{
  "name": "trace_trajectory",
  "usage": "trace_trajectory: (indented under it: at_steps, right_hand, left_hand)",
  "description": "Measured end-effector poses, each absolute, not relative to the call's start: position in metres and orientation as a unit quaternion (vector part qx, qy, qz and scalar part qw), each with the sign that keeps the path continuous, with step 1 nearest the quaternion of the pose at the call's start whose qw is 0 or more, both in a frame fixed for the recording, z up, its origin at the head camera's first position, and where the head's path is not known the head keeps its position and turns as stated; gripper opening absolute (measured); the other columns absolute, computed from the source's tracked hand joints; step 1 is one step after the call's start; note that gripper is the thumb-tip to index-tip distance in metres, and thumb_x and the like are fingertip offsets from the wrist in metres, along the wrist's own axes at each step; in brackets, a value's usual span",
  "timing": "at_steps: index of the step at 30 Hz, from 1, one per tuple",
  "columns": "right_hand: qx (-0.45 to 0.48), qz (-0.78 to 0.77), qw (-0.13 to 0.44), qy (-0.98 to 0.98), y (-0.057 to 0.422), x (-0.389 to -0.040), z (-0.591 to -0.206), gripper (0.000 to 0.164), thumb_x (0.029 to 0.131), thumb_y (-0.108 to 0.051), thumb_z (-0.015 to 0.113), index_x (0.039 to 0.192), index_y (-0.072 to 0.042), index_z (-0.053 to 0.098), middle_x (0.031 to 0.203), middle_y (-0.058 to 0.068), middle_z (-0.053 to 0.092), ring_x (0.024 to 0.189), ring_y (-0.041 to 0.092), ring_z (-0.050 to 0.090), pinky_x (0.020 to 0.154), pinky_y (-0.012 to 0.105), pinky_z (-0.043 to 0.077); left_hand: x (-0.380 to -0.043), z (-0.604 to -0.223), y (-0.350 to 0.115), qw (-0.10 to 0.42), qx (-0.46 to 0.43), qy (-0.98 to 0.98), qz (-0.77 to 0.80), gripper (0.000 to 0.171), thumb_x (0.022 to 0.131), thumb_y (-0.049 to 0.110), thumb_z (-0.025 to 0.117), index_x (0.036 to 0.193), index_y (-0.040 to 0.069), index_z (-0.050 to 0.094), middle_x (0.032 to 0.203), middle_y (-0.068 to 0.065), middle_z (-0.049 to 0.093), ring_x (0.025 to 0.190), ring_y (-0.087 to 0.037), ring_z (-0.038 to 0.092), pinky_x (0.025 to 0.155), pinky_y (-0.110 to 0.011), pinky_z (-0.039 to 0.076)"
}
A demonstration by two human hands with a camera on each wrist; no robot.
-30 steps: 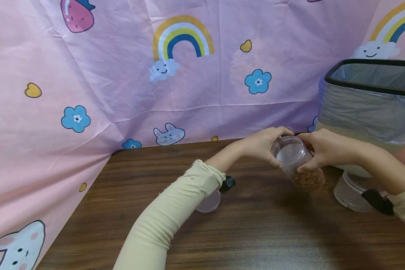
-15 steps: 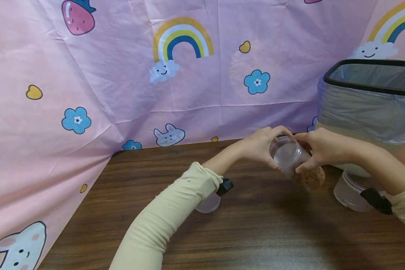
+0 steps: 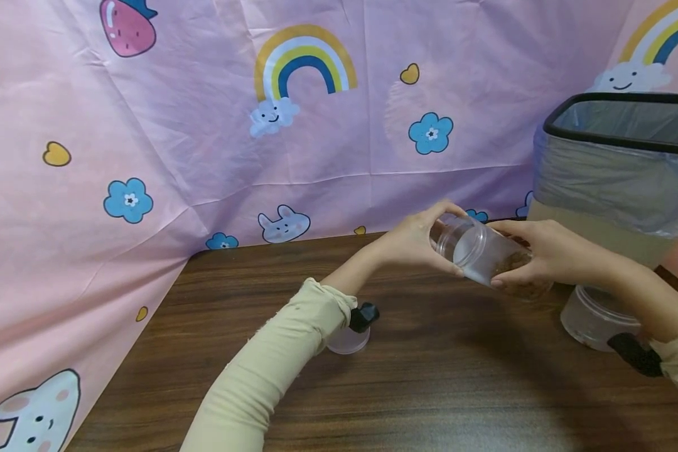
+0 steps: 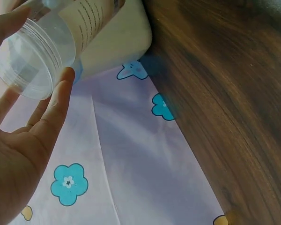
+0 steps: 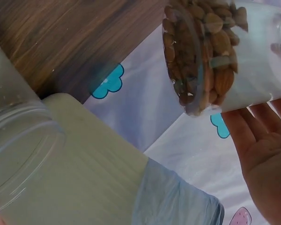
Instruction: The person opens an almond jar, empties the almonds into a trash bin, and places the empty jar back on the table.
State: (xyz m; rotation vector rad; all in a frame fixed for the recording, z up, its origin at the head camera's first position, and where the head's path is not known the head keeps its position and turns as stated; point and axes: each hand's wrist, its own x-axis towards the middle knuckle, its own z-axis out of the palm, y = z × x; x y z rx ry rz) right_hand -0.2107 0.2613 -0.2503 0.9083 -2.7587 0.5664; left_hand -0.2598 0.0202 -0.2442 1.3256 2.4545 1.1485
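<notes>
Both hands hold a clear plastic jar [image 3: 477, 248], tilted well over with its mouth end toward the left. Brown almonds [image 5: 220, 42] are gathered in its bottom end, and a printed pale label [image 4: 86, 18] shows on its side. My left hand [image 3: 412, 242] spans the threaded mouth end, thumb on one side and fingers on the other. Around the body near the almonds, my right hand [image 3: 554, 254] keeps its grip with thumb and fingers. A second clear jar [image 3: 596, 320] stands under the right forearm, partly hidden by it.
A round translucent lid [image 3: 348, 342] lies on the wooden table [image 3: 429, 389], partly behind the left sleeve. At the back right stands a bin [image 3: 604, 182] with a black rim and a bluish plastic liner. A printed pink cloth [image 3: 328, 150] hangs behind the table.
The almond jar has tipped further toward horizontal, its mouth end moving left with the left hand. The right hand still grips the body and has turned with it.
</notes>
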Motion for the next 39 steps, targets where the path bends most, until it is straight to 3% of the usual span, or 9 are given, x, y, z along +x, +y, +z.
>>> trace_trajectory:
  at_steps: [4, 9, 17, 19, 23, 26, 29, 34, 39]
  right_hand:
    - [0.314, 0.186, 0.089, -0.927, 0.258, -0.212, -0.248, 0.074, 0.067, -0.041, 0.081, 0.125, -0.004, 0.053, 0.098, 0.001, 0.063, 0.067, 0.012, 0.051, 0.053, 0.024, 0.042]
    - [0.312, 0.181, 0.079, -0.929, 0.258, -0.212, -0.246, 0.075, 0.066, -0.042, 0.081, 0.124, -0.003, 0.054, 0.097, 0.001, 0.064, 0.065, 0.012, 0.051, 0.052, 0.024, 0.042]
    - [0.309, 0.159, 0.085, -0.934, 0.256, -0.216, -0.244, 0.078, 0.067, -0.043, 0.080, 0.125, 0.001, 0.052, 0.089, 0.003, 0.064, 0.060, 0.007, 0.051, 0.050, 0.024, 0.043]
    - [0.307, 0.152, 0.086, -0.936, 0.255, -0.216, -0.242, 0.078, 0.066, -0.045, 0.080, 0.124, 0.001, 0.053, 0.089, 0.004, 0.064, 0.060, 0.007, 0.052, 0.050, 0.025, 0.044]
    - [0.303, 0.148, 0.074, -0.939, 0.253, -0.216, -0.240, 0.078, 0.064, -0.047, 0.080, 0.122, -0.001, 0.055, 0.088, 0.002, 0.065, 0.062, 0.007, 0.053, 0.051, 0.025, 0.044]
    - [0.298, 0.144, 0.066, -0.941, 0.253, -0.216, -0.237, 0.079, 0.064, -0.048, 0.080, 0.121, -0.001, 0.055, 0.086, 0.001, 0.064, 0.061, 0.007, 0.052, 0.051, 0.025, 0.044]
    - [0.293, 0.135, 0.062, -0.944, 0.253, -0.216, -0.235, 0.082, 0.063, -0.049, 0.079, 0.122, 0.001, 0.054, 0.087, 0.001, 0.064, 0.061, 0.007, 0.052, 0.051, 0.026, 0.044]
    - [0.294, 0.133, 0.046, -0.945, 0.253, -0.216, -0.232, 0.082, 0.065, -0.050, 0.078, 0.124, 0.000, 0.053, 0.083, -0.001, 0.063, 0.060, 0.006, 0.052, 0.050, 0.026, 0.044]
    - [0.299, 0.130, 0.040, -0.945, 0.251, -0.217, -0.232, 0.081, 0.065, -0.052, 0.077, 0.124, -0.002, 0.054, 0.081, -0.003, 0.063, 0.059, 0.005, 0.052, 0.050, 0.025, 0.044]
  left_hand:
    - [-0.260, -0.247, 0.018, 0.065, 0.434, 0.810, 0.389, 0.078, 0.063, 0.025, 0.085, 0.126, 0.024, 0.039, 0.114, -0.003, 0.049, 0.086, -0.013, 0.059, 0.070, -0.023, 0.050]
    - [-0.259, -0.251, 0.017, 0.068, 0.422, 0.809, 0.403, 0.079, 0.063, 0.024, 0.085, 0.127, 0.024, 0.040, 0.111, -0.005, 0.051, 0.076, -0.012, 0.063, 0.069, -0.023, 0.050]
    - [-0.260, -0.254, 0.020, 0.042, 0.355, 0.843, 0.401, 0.070, 0.065, 0.040, 0.081, 0.123, 0.022, 0.047, 0.086, -0.001, 0.059, 0.078, -0.011, 0.055, 0.063, -0.026, 0.047]
    - [-0.260, -0.254, 0.020, 0.054, 0.342, 0.848, 0.402, 0.071, 0.066, 0.042, 0.080, 0.124, 0.021, 0.046, 0.087, -0.001, 0.060, 0.079, -0.011, 0.057, 0.064, -0.026, 0.047]
    - [-0.261, -0.252, 0.018, 0.067, 0.359, 0.851, 0.377, 0.080, 0.067, 0.042, 0.079, 0.132, 0.021, 0.037, 0.107, 0.000, 0.058, 0.093, -0.008, 0.057, 0.074, -0.025, 0.047]
    - [-0.262, -0.250, 0.014, 0.044, 0.424, 0.832, 0.354, 0.093, 0.066, 0.035, 0.082, 0.139, 0.021, 0.027, 0.132, 0.001, 0.042, 0.114, -0.009, 0.046, 0.089, -0.025, 0.041]
    - [-0.265, -0.248, 0.011, 0.003, 0.493, 0.801, 0.338, 0.096, 0.065, 0.024, 0.085, 0.141, 0.018, 0.027, 0.140, 0.002, 0.032, 0.123, -0.010, 0.035, 0.098, -0.024, 0.032]
    - [-0.266, -0.247, 0.006, 0.017, 0.504, 0.781, 0.369, 0.076, 0.069, 0.014, 0.082, 0.133, 0.013, 0.041, 0.128, -0.001, 0.048, 0.113, -0.011, 0.047, 0.094, -0.022, 0.037]
    - [-0.264, -0.249, 0.003, 0.061, 0.431, 0.817, 0.379, 0.065, 0.076, 0.030, 0.076, 0.130, 0.019, 0.042, 0.108, -0.002, 0.058, 0.092, -0.009, 0.060, 0.080, -0.022, 0.046]
